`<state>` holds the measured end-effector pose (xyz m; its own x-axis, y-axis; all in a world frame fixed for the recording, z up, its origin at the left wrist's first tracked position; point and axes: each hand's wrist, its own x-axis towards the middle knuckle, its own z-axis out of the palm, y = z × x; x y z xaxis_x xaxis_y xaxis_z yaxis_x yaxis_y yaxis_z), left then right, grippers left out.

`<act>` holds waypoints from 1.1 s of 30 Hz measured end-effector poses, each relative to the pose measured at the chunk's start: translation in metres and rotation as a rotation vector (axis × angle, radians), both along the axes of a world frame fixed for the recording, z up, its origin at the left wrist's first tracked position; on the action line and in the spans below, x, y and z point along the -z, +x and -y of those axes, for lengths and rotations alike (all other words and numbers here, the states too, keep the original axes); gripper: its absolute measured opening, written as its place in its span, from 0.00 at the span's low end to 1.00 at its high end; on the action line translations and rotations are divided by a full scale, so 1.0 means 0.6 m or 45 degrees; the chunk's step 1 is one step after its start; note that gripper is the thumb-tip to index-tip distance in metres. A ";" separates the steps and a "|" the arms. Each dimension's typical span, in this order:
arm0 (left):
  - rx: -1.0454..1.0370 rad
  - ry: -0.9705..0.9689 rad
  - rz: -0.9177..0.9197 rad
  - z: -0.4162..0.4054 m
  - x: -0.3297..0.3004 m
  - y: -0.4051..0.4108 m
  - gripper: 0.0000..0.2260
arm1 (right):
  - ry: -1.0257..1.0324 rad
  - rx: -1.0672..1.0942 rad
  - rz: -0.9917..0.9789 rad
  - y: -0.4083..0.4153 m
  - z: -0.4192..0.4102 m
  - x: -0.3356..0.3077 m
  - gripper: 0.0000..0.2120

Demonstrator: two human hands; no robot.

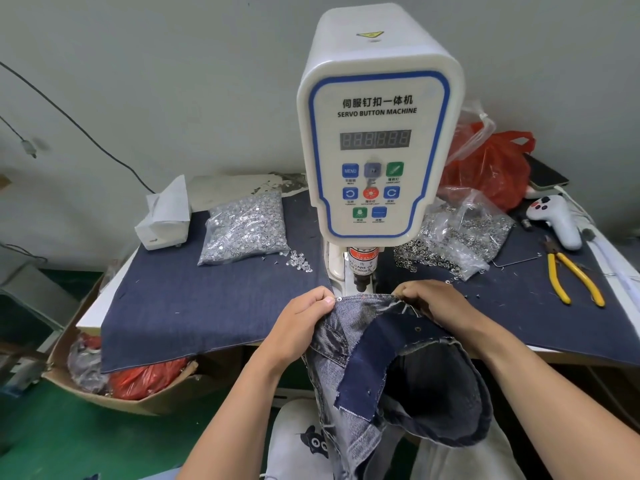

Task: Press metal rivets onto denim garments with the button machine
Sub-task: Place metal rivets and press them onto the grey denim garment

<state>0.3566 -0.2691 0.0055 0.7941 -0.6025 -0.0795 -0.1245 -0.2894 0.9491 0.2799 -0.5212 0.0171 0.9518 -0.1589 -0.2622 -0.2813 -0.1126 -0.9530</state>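
Note:
A white servo button machine (377, 133) stands at the middle of the table, its press head (362, 275) just above the cloth. A denim garment (398, 368) hangs from the table's front edge down over my lap. My left hand (301, 327) pinches the garment's top edge on the left, right beside a small metal rivet (339, 298) set in the corner. At the right side of that edge my right hand (433, 303) grips the denim with curled fingers. The stretched edge lies directly under the press head.
A dark denim sheet (194, 299) covers the table. A bag of silver rivet parts (246, 230) lies left of the machine, another bag with loose rings (460, 237) right. Yellow-handled pliers (571, 275), a white handheld device (557, 220), a red bag (491, 168) and tissues (166, 216) sit around.

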 end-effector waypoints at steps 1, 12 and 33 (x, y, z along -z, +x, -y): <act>-0.001 0.000 -0.002 0.000 0.000 0.000 0.13 | -0.013 -0.013 0.001 -0.001 -0.003 -0.004 0.17; -0.008 0.007 -0.017 0.000 0.003 0.001 0.13 | 0.035 -0.083 -0.024 -0.008 -0.010 -0.017 0.10; -0.019 0.004 -0.031 0.000 -0.001 -0.003 0.12 | -0.059 -0.133 0.012 -0.010 -0.009 -0.015 0.14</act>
<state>0.3546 -0.2692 0.0062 0.8008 -0.5904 -0.1011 -0.0968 -0.2941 0.9508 0.2740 -0.5160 0.0260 0.9662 -0.0707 -0.2479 -0.2569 -0.1844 -0.9487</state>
